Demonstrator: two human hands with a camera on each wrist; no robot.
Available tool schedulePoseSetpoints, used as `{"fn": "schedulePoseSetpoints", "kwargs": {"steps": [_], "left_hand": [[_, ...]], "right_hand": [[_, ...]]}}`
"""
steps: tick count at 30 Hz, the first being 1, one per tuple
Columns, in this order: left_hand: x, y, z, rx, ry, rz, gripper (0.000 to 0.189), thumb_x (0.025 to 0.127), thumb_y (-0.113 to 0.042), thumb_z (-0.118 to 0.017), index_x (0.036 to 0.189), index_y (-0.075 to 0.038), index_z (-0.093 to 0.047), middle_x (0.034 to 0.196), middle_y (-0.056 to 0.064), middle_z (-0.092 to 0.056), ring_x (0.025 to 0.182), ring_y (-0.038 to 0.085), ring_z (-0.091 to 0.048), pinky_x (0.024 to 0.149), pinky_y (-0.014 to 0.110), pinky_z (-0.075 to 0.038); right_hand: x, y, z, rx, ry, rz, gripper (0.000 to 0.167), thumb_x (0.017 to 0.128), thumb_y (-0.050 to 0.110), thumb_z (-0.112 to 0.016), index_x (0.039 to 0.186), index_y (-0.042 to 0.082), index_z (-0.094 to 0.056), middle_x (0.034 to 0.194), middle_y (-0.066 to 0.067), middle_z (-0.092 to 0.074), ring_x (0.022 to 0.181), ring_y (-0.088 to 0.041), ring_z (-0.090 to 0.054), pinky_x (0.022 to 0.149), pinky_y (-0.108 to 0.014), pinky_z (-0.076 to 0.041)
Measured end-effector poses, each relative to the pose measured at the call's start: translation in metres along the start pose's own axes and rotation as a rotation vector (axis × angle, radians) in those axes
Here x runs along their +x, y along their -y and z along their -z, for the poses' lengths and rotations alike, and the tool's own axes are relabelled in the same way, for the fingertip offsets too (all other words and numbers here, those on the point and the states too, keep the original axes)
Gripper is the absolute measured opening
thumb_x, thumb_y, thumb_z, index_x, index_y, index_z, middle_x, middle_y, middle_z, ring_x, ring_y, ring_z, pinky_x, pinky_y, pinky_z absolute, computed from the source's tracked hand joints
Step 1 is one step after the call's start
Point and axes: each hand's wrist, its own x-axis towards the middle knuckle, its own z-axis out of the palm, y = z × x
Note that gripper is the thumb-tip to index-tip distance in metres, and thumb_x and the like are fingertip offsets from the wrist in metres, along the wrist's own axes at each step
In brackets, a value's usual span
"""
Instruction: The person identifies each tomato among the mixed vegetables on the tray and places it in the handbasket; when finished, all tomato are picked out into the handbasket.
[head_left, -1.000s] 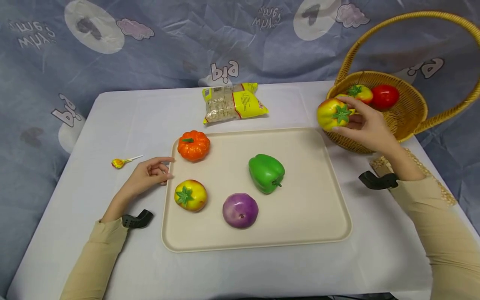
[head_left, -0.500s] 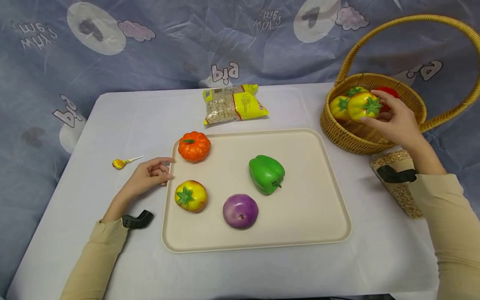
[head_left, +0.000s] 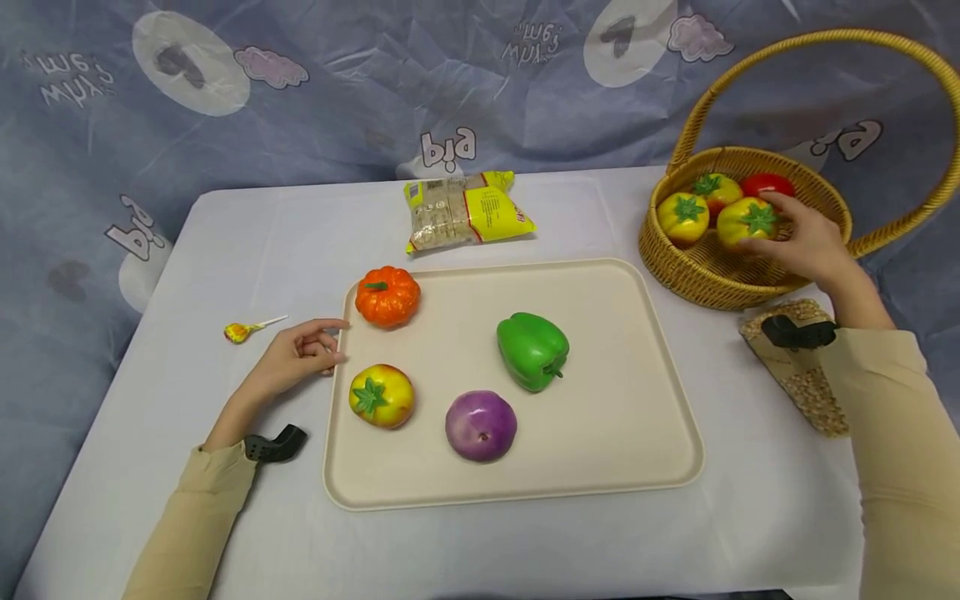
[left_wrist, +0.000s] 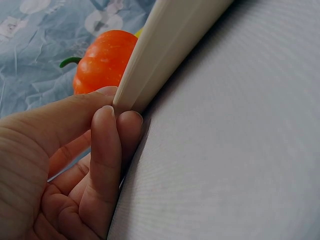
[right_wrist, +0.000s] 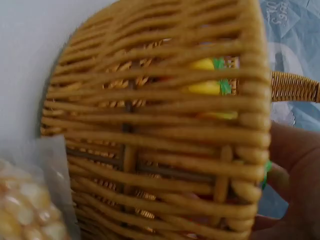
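Observation:
My right hand (head_left: 810,242) holds a yellow toy persimmon (head_left: 746,221) with a green leafy top, low inside the wicker basket (head_left: 701,279). Two more persimmons, one yellow (head_left: 683,218) and one yellow-red (head_left: 717,192), lie beside it, with a red fruit (head_left: 767,183) behind. The basket wall hides most of this in the right wrist view. At the left, my left hand (head_left: 300,357) pinches the rim of the beige tray (left_wrist: 150,65) between thumb and fingers. On the tray sit an orange pumpkin (head_left: 387,297), a yellow-red persimmon (head_left: 382,396), a purple round eggplant (head_left: 481,426) and a green bell pepper (head_left: 532,351).
A yellow-labelled bag of grain (head_left: 468,212) lies behind the tray. Another clear bag of kernels (head_left: 798,375) lies under my right forearm, in front of the basket. A lollipop (head_left: 238,332) rests left of the tray. The basket's tall handle (head_left: 847,35) arches overhead.
My right hand has carried the persimmon rightward from the basket's left rim, over the opening, and down inside among the other fruit. The left hand has stayed at the tray's edge.

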Motion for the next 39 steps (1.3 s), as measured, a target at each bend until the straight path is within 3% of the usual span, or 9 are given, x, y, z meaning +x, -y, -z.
{"fn": "schedulePoseSetpoints", "kwargs": {"steps": [1, 11, 16, 23, 28, 36, 39], "left_hand": [[0.000, 0.000, 0.000, 0.000, 0.000, 0.001, 0.048, 0.086, -0.002, -0.065, 0.129, 0.007, -0.047, 0.081, -0.009, -0.062, 0.060, 0.003, -0.060, 0.056, 0.020, -0.055], [0.000, 0.000, -0.001, -0.007, 0.009, 0.000, 0.048, 0.086, -0.001, -0.064, 0.129, 0.008, -0.046, 0.081, -0.010, -0.061, 0.061, 0.004, -0.061, 0.057, 0.021, -0.055], [-0.001, 0.001, -0.001, -0.033, 0.017, -0.011, 0.048, 0.086, 0.000, -0.063, 0.129, 0.009, -0.045, 0.082, -0.009, -0.061, 0.062, 0.005, -0.062, 0.058, 0.022, -0.056], [-0.004, 0.000, -0.001, -0.045, 0.005, -0.020, 0.047, 0.085, 0.002, -0.063, 0.128, 0.010, -0.045, 0.082, -0.008, -0.061, 0.060, 0.005, -0.061, 0.057, 0.022, -0.056], [-0.003, -0.001, -0.001, -0.029, 0.004, -0.017, 0.046, 0.086, 0.001, -0.063, 0.128, 0.009, -0.046, 0.081, 0.000, -0.062, 0.059, 0.006, -0.061, 0.056, 0.021, -0.055], [-0.001, -0.002, -0.002, -0.025, 0.004, -0.009, 0.046, 0.086, 0.001, -0.063, 0.128, 0.009, -0.046, 0.081, -0.007, -0.062, 0.059, 0.005, -0.060, 0.056, 0.021, -0.055], [-0.001, -0.002, -0.002, -0.029, 0.005, -0.005, 0.047, 0.086, 0.001, -0.063, 0.128, 0.010, -0.045, 0.081, -0.009, -0.061, 0.059, 0.004, -0.061, 0.056, 0.021, -0.055]], "right_hand": [[0.001, -0.002, 0.001, -0.001, 0.013, -0.008, 0.076, 0.092, 0.036, -0.055, 0.151, 0.013, -0.013, 0.142, -0.039, -0.025, 0.120, -0.054, -0.027, 0.094, -0.068, -0.028], [0.014, -0.017, 0.007, -0.060, 0.135, -0.062, 0.080, 0.092, 0.034, -0.054, 0.150, 0.006, -0.007, 0.142, -0.041, -0.019, 0.121, -0.056, -0.022, 0.099, -0.071, -0.023], [0.020, -0.022, 0.003, -0.054, 0.167, -0.084, 0.078, 0.094, 0.032, -0.049, 0.150, 0.010, 0.000, 0.146, -0.040, -0.013, 0.129, -0.058, -0.015, 0.105, -0.072, -0.015], [0.024, -0.018, 0.002, -0.039, 0.162, -0.109, 0.074, 0.096, 0.029, -0.043, 0.150, 0.016, 0.007, 0.148, -0.039, -0.007, 0.133, -0.060, -0.009, 0.108, -0.071, -0.010], [0.022, -0.017, 0.002, -0.035, 0.131, -0.125, 0.074, 0.095, 0.026, -0.044, 0.150, 0.015, 0.004, 0.147, -0.039, -0.009, 0.133, -0.060, -0.007, 0.109, -0.070, -0.008], [0.014, -0.014, 0.003, -0.015, 0.070, -0.114, 0.075, 0.093, 0.021, -0.050, 0.151, 0.012, -0.003, 0.145, -0.041, -0.016, 0.131, -0.060, -0.016, 0.112, -0.066, -0.010], [0.011, -0.010, 0.004, -0.028, 0.036, -0.097, 0.072, 0.093, 0.020, -0.049, 0.151, 0.011, -0.008, 0.144, -0.040, -0.018, 0.120, -0.058, -0.037, 0.110, -0.065, -0.017]]}}
